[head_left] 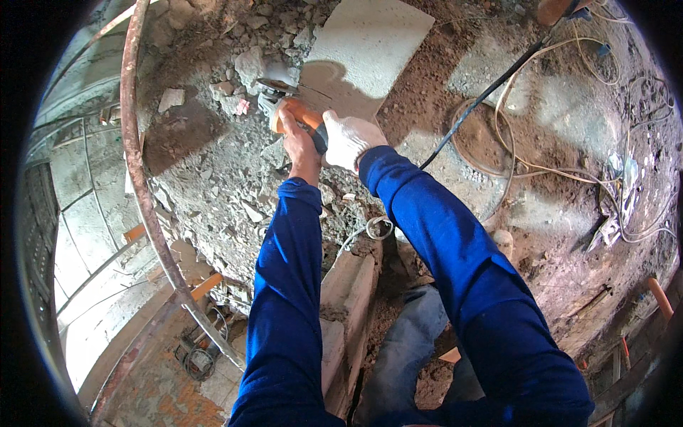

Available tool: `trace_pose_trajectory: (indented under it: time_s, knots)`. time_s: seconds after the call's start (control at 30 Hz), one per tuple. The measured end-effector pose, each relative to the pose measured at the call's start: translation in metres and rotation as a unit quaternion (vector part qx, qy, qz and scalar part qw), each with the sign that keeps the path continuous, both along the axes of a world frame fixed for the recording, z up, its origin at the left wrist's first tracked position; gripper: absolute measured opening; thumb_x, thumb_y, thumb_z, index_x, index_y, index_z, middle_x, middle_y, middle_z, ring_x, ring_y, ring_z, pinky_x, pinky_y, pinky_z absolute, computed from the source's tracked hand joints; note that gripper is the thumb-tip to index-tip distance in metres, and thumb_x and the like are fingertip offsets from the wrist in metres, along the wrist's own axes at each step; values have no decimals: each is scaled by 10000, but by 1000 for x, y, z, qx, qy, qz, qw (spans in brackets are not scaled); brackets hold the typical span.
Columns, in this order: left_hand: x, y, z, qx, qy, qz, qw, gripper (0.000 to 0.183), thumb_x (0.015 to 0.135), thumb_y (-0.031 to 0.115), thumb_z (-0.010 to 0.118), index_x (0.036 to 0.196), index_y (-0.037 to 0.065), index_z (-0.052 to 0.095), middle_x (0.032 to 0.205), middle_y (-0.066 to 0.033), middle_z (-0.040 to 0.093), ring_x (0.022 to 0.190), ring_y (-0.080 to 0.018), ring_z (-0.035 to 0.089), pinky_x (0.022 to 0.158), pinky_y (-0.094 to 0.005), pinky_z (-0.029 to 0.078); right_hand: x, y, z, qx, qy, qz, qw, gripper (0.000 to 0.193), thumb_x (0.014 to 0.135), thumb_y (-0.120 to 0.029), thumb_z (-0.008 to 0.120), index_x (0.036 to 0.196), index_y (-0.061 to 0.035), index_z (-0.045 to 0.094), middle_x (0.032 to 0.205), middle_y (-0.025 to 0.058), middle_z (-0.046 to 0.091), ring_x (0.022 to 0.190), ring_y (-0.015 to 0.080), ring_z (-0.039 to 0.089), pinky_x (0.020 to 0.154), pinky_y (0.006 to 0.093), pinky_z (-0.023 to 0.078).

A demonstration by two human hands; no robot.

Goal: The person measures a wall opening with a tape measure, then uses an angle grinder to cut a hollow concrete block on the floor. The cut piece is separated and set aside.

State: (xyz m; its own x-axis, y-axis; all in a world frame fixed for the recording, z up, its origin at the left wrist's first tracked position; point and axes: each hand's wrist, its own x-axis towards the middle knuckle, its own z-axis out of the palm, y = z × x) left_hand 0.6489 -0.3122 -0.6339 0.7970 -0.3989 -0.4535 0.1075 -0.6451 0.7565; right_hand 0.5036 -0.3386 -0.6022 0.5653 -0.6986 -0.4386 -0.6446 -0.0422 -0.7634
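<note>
Orange-and-black handheld angle grinder (304, 114) is sitting low by the loose grey rubble (249, 67), nr a pale, flat 4-sided slab (370, 46). Bare L hand (302, 148) is gripping the body, fingers closing round it; R hand in white knit glove (348, 139) is holding the rear end, thumb fwd. Most R fingers are hiding behind the glove's back, so can't tell their exact spacing. Thin disc (278, 86) is showing nearly edge-on, its contact w/ rubble unclear; slab's top is running out of view.

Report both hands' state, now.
Left bare hand: closed, holding an orange-and-black angle grinder.
Right white-gloved hand: closed, holding the same grinder.
</note>
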Motion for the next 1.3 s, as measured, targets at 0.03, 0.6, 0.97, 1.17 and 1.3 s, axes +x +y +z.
trace_pose_trajectory:
  time_s: [0.03, 0.6, 0.97, 1.17, 1.3]
  knots:
    - [0, -1, -1, -12, 14, 0, 1000, 986, 872, 782, 470, 1252, -125, 545, 1092, -141, 618, 948, -247, 597, 857, -370, 487, 0, -1, 1, 8, 5, 4, 1000, 451, 800, -220, 652, 1178, -15, 512, 916, 237, 709, 897, 418, 695, 780, 522, 549]
    - [-4, 2, -21, -43, 44, 19, 998, 1005, 863, 791, 474, 1258, -129, 544, 1128, -159, 621, 994, -258, 597, 885, -384, 486, -12, -1, 0, 17, 10, 7, 1000, 460, 797, -226, 659, 1189, -27, 521, 947, 241, 707, 924, 402, 696, 799, 509, 549]
    - [-19, 10, -21, -17, 48, 26, 998, 956, 878, 756, 493, 1323, -90, 495, 1171, -153, 625, 1008, -251, 633, 870, -374, 522, -27, 6, -5, 17, -1, 14, 1000, 572, 728, -267, 732, 1184, -19, 493, 919, 244, 702, 897, 414, 692, 766, 515, 542]
    - [-26, 9, -15, -25, 44, 20, 999, 947, 905, 750, 446, 1317, -100, 519, 1170, -162, 620, 1014, -257, 613, 899, -375, 492, -32, 6, -3, 12, -4, 15, 1000, 471, 780, -216, 657, 1180, -14, 513, 914, 237, 707, 885, 406, 699, 760, 501, 547]
    - [-37, 14, -16, -45, 62, 21, 997, 953, 908, 746, 446, 1360, -93, 479, 1233, -173, 590, 1067, -265, 600, 933, -380, 483, -41, 11, -5, 14, -11, 19, 1000, 495, 767, -214, 675, 1187, -9, 510, 925, 232, 708, 901, 405, 697, 772, 501, 547]
